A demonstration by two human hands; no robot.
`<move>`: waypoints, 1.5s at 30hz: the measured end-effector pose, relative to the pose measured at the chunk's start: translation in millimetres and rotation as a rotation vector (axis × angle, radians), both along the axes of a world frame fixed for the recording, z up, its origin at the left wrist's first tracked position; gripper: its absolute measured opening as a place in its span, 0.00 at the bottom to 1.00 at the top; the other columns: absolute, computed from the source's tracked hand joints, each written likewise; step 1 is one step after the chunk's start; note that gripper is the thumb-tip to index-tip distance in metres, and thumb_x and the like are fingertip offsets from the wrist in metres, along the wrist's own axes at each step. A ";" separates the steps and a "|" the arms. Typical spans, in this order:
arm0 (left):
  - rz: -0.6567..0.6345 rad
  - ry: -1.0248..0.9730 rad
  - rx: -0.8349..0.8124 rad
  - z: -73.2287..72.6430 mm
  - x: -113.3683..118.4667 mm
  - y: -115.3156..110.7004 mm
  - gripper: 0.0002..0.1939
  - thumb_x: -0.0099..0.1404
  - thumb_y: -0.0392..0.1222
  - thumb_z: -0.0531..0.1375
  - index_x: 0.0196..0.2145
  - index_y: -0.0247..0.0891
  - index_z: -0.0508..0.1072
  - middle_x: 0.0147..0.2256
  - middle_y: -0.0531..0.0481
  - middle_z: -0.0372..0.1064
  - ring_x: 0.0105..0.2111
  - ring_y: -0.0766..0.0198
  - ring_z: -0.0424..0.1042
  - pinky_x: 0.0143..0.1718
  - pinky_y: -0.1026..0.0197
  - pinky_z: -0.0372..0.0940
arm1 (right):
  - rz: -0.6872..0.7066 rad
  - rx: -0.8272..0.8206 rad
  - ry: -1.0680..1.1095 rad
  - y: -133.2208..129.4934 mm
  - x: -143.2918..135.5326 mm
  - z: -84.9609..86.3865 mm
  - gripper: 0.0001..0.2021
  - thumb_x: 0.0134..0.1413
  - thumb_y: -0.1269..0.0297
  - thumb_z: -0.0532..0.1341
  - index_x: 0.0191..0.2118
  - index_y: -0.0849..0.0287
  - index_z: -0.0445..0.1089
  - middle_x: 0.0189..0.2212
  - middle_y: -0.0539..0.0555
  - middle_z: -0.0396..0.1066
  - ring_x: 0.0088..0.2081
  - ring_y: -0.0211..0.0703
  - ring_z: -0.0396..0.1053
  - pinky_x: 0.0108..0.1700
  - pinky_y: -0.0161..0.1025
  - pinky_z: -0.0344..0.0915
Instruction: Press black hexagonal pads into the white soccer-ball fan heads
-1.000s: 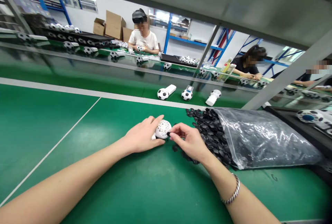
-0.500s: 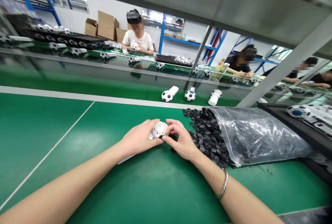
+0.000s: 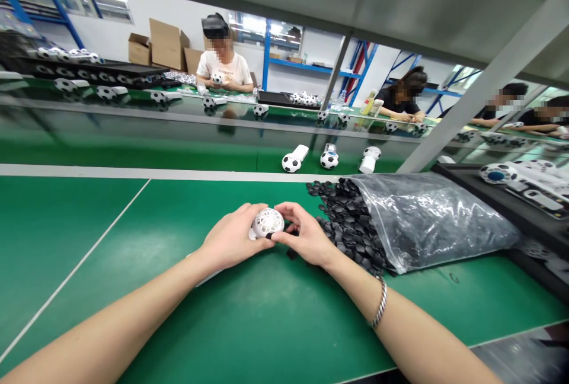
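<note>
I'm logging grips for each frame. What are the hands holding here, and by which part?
Both hands hold one white lattice fan head: the left hand grips its left side, the right hand its right edge and underside.

The green surface (image 3: 89,242) is crossed by white lines. On it lies a clear plastic bag (image 3: 427,218), its mouth spilling small black pieces (image 3: 347,218) onto the mat. Beyond a white strip, 3 football-patterned fans (image 3: 329,160) lie on the neighbouring belt (image 3: 133,147).
</note>
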State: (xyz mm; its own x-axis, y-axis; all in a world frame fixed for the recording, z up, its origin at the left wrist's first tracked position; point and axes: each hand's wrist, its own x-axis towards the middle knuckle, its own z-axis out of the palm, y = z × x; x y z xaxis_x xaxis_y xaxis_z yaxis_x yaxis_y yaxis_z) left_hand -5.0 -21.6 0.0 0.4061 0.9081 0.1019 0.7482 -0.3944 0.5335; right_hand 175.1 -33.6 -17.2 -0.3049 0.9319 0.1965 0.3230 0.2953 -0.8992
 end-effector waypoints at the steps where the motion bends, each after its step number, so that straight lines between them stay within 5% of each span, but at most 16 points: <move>1: -0.003 0.008 0.003 -0.2 0.0 -0.5 0.31 0.50 0.52 0.59 0.51 0.45 0.60 0.49 0.49 0.62 0.45 0.53 0.65 0.43 0.56 0.61 | 0.005 -0.004 -0.010 0.1 0.6 0.6 0.21 0.43 0.68 0.62 0.46 0.55 0.58 0.47 0.55 0.63 0.49 0.42 0.62 0.40 0.37 0.64; 10: -0.014 -0.063 -0.064 -6.2 -4.1 5.4 0.33 0.49 0.54 0.60 0.52 0.43 0.59 0.52 0.49 0.61 0.49 0.53 0.62 0.47 0.56 0.60 | 0.014 -0.060 0.025 -0.5 1.0 -1.5 0.22 0.44 0.69 0.61 0.48 0.56 0.56 0.49 0.57 0.58 0.51 0.43 0.59 0.43 0.39 0.64; 19: 0.009 0.040 -0.016 0.4 1.6 -1.7 0.28 0.54 0.54 0.56 0.52 0.46 0.58 0.51 0.52 0.63 0.47 0.54 0.65 0.43 0.56 0.62 | -0.001 0.092 -0.098 3.2 1.3 -7.0 0.22 0.48 0.66 0.59 0.50 0.56 0.55 0.49 0.57 0.59 0.49 0.44 0.61 0.38 0.38 0.65; 24: -0.002 0.178 0.075 2.3 4.6 -3.6 0.29 0.58 0.55 0.52 0.55 0.43 0.55 0.53 0.48 0.60 0.46 0.50 0.65 0.44 0.52 0.60 | -0.015 0.216 -0.165 11.1 9.0 -3.9 0.17 0.54 0.64 0.55 0.50 0.56 0.58 0.45 0.56 0.63 0.46 0.42 0.62 0.44 0.40 0.63; 31: 0.019 0.187 0.006 3.6 -6.2 7.4 0.35 0.47 0.65 0.57 0.50 0.46 0.62 0.43 0.51 0.70 0.41 0.51 0.68 0.36 0.57 0.62 | -0.122 0.334 -0.482 19.4 35.3 2.6 0.07 0.50 0.62 0.59 0.35 0.57 0.69 0.33 0.53 0.67 0.39 0.42 0.63 0.44 0.40 0.61; 35: -0.001 0.168 0.079 3.5 -4.1 4.3 0.34 0.51 0.67 0.51 0.51 0.45 0.60 0.45 0.50 0.68 0.42 0.52 0.68 0.37 0.57 0.61 | -0.056 0.322 -0.662 16.7 32.1 -0.9 0.10 0.49 0.61 0.61 0.38 0.56 0.70 0.35 0.54 0.66 0.40 0.43 0.62 0.43 0.41 0.60; 41: -0.097 0.274 0.184 9.7 0.2 0.8 0.24 0.57 0.61 0.50 0.43 0.43 0.65 0.33 0.50 0.72 0.32 0.55 0.70 0.29 0.60 0.57 | -0.038 0.366 -0.843 18.2 23.0 -0.6 0.08 0.56 0.66 0.54 0.37 0.57 0.70 0.33 0.54 0.68 0.38 0.41 0.60 0.40 0.36 0.58; 45: -0.199 0.337 0.251 11.8 -4.1 5.9 0.28 0.57 0.61 0.50 0.49 0.41 0.61 0.36 0.47 0.71 0.35 0.53 0.69 0.34 0.58 0.57 | -0.096 0.425 -0.954 21.2 17.6 -1.0 0.11 0.59 0.66 0.49 0.39 0.56 0.68 0.31 0.53 0.67 0.35 0.42 0.59 0.35 0.36 0.56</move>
State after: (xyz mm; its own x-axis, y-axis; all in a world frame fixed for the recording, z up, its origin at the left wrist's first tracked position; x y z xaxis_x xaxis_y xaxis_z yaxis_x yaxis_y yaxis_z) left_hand -9.1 -15.7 11.8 0.6179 0.7734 0.1415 0.7603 -0.6336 0.1429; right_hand 192.7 -12.3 -18.2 -0.4341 0.8709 0.2304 0.8821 0.4629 -0.0878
